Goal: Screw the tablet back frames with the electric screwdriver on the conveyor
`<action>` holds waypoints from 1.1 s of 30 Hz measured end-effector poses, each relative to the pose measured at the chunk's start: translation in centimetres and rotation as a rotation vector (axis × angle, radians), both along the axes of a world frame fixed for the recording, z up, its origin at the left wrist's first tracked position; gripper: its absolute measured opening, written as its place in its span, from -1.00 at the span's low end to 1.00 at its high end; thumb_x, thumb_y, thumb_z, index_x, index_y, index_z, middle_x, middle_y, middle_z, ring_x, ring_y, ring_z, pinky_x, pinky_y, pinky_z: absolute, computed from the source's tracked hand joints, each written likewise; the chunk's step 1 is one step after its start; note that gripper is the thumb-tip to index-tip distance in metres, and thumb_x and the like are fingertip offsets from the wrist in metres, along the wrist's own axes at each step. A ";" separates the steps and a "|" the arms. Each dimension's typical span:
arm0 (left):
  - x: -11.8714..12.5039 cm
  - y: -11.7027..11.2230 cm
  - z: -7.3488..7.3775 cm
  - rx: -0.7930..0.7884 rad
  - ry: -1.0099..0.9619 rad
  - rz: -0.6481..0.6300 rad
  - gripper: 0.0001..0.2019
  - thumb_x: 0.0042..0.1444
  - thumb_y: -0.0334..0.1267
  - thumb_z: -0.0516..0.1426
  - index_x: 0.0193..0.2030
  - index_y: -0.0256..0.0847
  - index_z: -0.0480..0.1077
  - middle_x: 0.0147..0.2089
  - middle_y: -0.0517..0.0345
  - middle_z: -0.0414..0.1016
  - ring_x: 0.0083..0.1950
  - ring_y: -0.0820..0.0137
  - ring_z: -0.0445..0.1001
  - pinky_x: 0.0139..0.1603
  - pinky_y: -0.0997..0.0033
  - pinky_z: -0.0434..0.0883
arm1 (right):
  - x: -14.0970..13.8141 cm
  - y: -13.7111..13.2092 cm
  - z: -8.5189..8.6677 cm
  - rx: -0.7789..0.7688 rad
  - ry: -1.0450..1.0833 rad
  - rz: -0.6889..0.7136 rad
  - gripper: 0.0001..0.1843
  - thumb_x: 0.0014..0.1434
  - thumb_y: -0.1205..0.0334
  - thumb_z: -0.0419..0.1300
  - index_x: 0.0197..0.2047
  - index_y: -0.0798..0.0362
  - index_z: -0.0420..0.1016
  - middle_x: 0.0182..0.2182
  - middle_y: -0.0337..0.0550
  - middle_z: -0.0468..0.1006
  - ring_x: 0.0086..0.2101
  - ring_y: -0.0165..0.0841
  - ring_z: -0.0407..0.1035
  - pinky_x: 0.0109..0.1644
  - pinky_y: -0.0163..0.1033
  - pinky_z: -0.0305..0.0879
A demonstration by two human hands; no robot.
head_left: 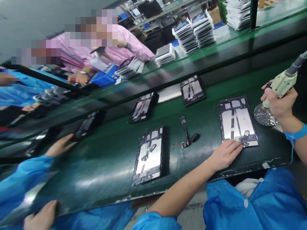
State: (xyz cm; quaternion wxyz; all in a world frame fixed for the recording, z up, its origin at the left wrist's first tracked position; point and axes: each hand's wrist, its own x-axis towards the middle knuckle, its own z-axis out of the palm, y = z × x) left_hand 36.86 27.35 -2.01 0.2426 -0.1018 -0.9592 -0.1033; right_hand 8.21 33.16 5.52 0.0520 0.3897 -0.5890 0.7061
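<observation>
Here's the opened tablet (226,123) on the green bench (115,153), left hand (225,155) at its near edge, whether pinching I can't tell. Right of the tablet, the right hand (280,100) grips a pale driver (283,83), tip at a round dish (266,125) of shiny bits (266,117); beyond the tablet, far left, a blue bin (103,76).

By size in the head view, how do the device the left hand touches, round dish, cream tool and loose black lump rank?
1. Device
2. Cream tool and round dish: unsure; the right hand hides part of the tool
3. Black lump
</observation>
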 end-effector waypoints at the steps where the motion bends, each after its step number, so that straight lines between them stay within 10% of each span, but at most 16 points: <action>1: 0.0 0.0 -0.1 -0.003 -0.005 0.005 -0.71 0.43 -0.43 -0.03 0.20 -0.43 0.35 0.07 -0.23 0.56 0.07 0.21 0.51 0.03 0.17 0.57 | 0.0 0.0 0.0 0.000 0.002 -0.001 -0.80 0.11 0.20 0.32 -0.20 0.10 0.51 -0.42 -0.18 0.61 -0.57 -0.36 0.46 -0.46 -0.22 0.44; 12: -0.6 0.4 0.2 0.108 -0.108 0.120 -0.75 0.42 -0.36 0.04 0.09 -0.32 0.50 -0.03 -0.08 0.58 0.03 0.29 0.51 0.05 0.24 0.54 | 0.1 -0.3 0.2 -0.026 0.010 0.009 -0.82 0.08 0.24 0.33 -0.24 0.12 0.50 -0.41 -0.14 0.61 -0.61 -0.37 0.43 -0.53 -0.26 0.37; 18: 0.2 2.0 -0.3 0.190 -0.074 0.374 -0.75 0.37 -0.33 0.12 0.08 -0.06 0.57 0.10 -0.03 0.55 0.31 0.13 0.39 0.39 -0.32 0.26 | 0.1 -0.3 0.2 -0.062 -0.014 0.024 -0.80 0.06 0.27 0.33 -0.21 0.12 0.50 -0.39 -0.15 0.60 -0.62 -0.38 0.42 -0.55 -0.27 0.34; 33: -4.3 -1.5 -0.5 0.299 -0.019 0.438 -0.79 0.40 -0.26 0.13 0.03 -0.08 0.59 0.10 -0.05 0.57 0.31 0.11 0.44 0.34 -0.33 0.28 | -0.6 -1.5 -1.0 0.059 0.023 0.014 -0.70 0.12 0.12 0.31 -0.13 0.08 0.43 -0.38 -0.20 0.58 -0.62 -0.42 0.40 -0.54 -0.26 0.35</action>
